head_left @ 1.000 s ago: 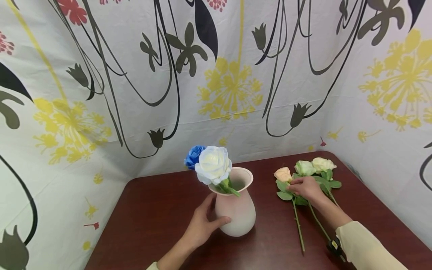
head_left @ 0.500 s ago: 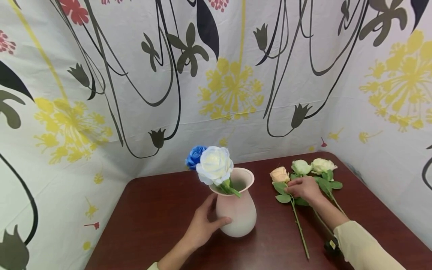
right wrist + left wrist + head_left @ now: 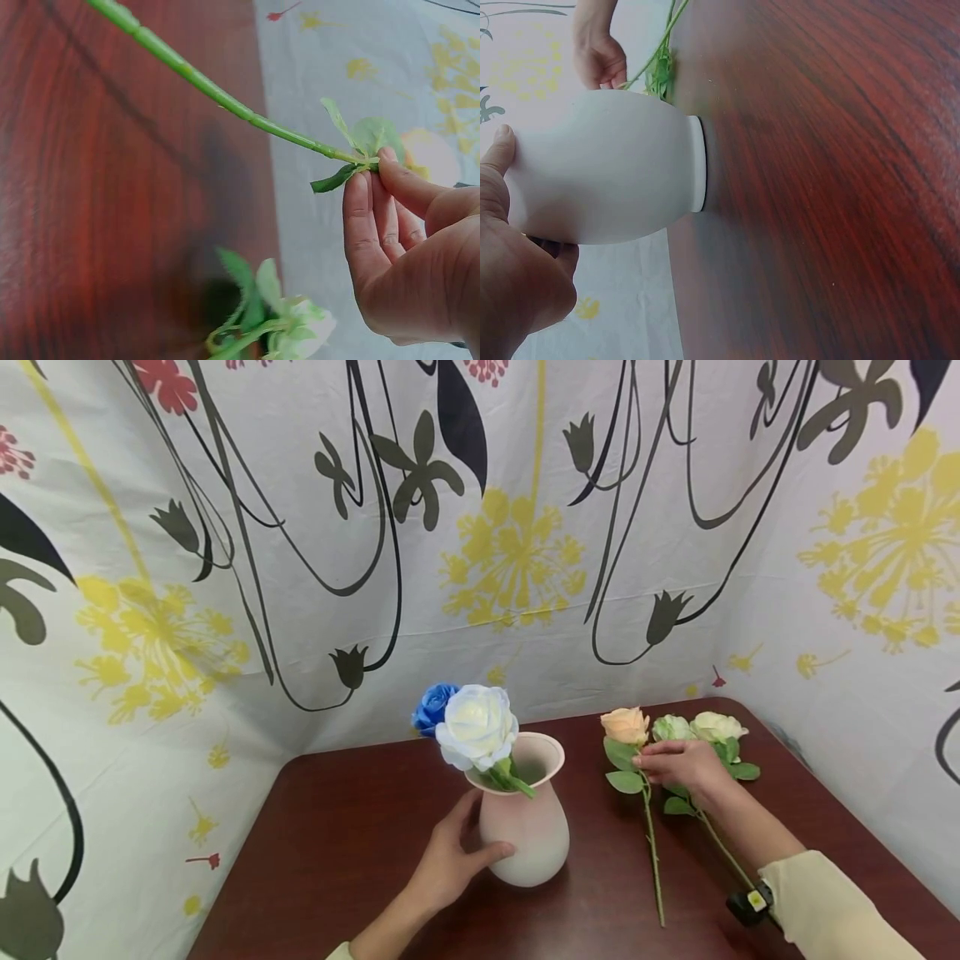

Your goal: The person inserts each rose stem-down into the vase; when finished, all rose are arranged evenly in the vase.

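Observation:
My left hand (image 3: 453, 856) holds a pale pink-white vase (image 3: 528, 839) around its side, thumb in front. In the left wrist view the vase base (image 3: 697, 163) stands on the table. A pale blue-white rose (image 3: 477, 728) and a blue rose (image 3: 432, 708) lean out over the vase's left rim. With thumb and fingertips, my right hand (image 3: 686, 766) pinches a peach rose (image 3: 625, 725) just below its bloom, by the leaves. Its stem (image 3: 225, 101) runs up and away from the fingers in the right wrist view, over a shadow on the table.
Behind my right hand, a pale green rose (image 3: 672, 727) and a cream rose (image 3: 717, 727) lie on the dark red table (image 3: 360, 827). A flower-printed cloth (image 3: 300, 635) hangs around the back and sides. A small black device (image 3: 750, 903) sits at my right wrist.
The peach rose has been lifted, its bloom moving up and its stem swinging nearer vertical, with my right hand rising slightly. The left hand and the vase stay as they were.

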